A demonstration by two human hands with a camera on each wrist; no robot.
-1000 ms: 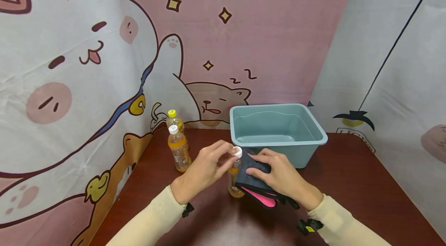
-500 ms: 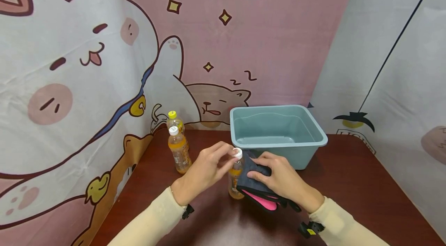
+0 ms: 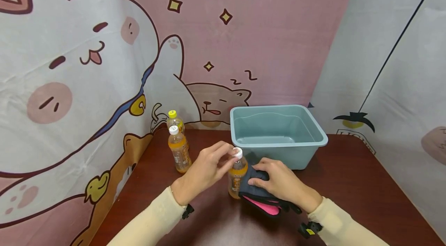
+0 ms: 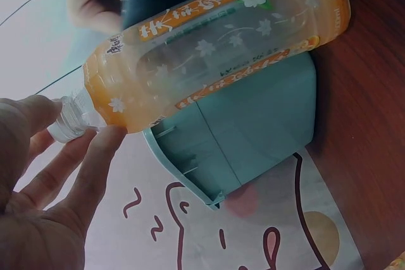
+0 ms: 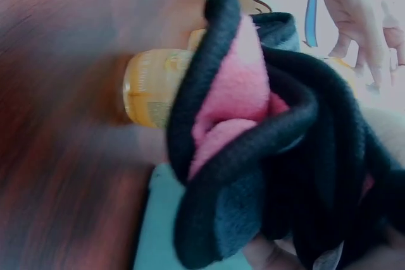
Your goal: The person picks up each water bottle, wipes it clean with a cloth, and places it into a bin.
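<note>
A clear plastic drink bottle (image 3: pixel 237 174) with orange markings stands upright on the table. My left hand (image 3: pixel 206 168) pinches it at the white cap (image 3: pixel 238 153) between thumb and fingers; the left wrist view shows the fingertips around the bottle's neck (image 4: pixel 76 115). My right hand (image 3: pixel 280 180) grips a folded dark grey cloth (image 3: pixel 248 187) with black edging and a pink inner side. The cloth lies along the bottle's right side. Close up in the right wrist view, the bunched cloth (image 5: pixel 240 150) covers much of the bottle (image 5: pixel 149 86) and most of the right hand.
A pale teal plastic tub (image 3: pixel 278 145) stands just behind the bottle and cloth. Two more bottles stand at the back left, one with a white cap (image 3: pixel 173 130), the other with a yellow cap (image 3: pixel 172 114). The dark red table (image 3: pixel 355 184) meets a printed wall cloth (image 3: pixel 271 44).
My right hand has slid the cloth a little downward along the bottle, baring more of its upper side. The left hand keeps its place at the cap.
</note>
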